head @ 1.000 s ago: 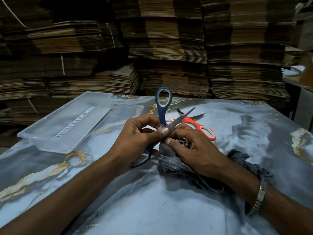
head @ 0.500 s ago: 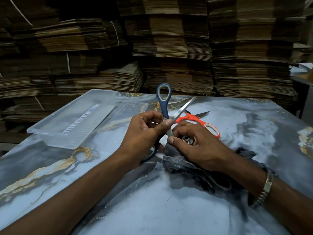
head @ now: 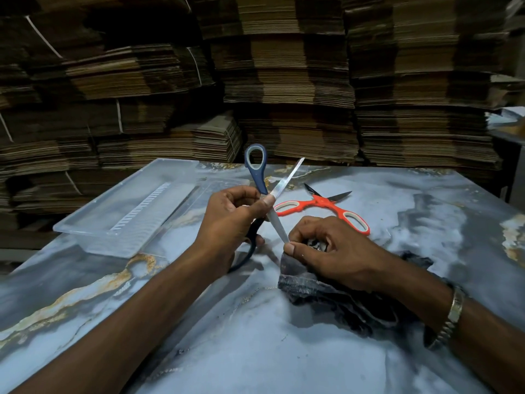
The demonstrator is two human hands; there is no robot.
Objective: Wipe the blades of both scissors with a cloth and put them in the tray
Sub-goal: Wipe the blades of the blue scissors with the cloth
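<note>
Clear tray [head: 93,223] sits left of the blue scissors [head: 257,177], nothing in it yet. Left hand [head: 227,223] grips those scissors at the pivot, splayed open, one loop up. Right hand [head: 329,251], just right of them, pinches the grey cloth [head: 309,285] around a blade tip (wiping step, first pair, likely mid-stroke). Orange scissors [head: 321,204] lie on the surface beyond, untouched. Next: probably finish the blades, then tray them. No readable writing.

Tray [head: 93,228] open-topped at table's [head: 255,351] left; bare table between it and left hand [head: 227,223]. Orange scissors [head: 321,206] lie behind right hand [head: 335,251]; cloth [head: 326,294] bunched beneath. Cardboard stacks [head: 284,81] wall off far edge
</note>
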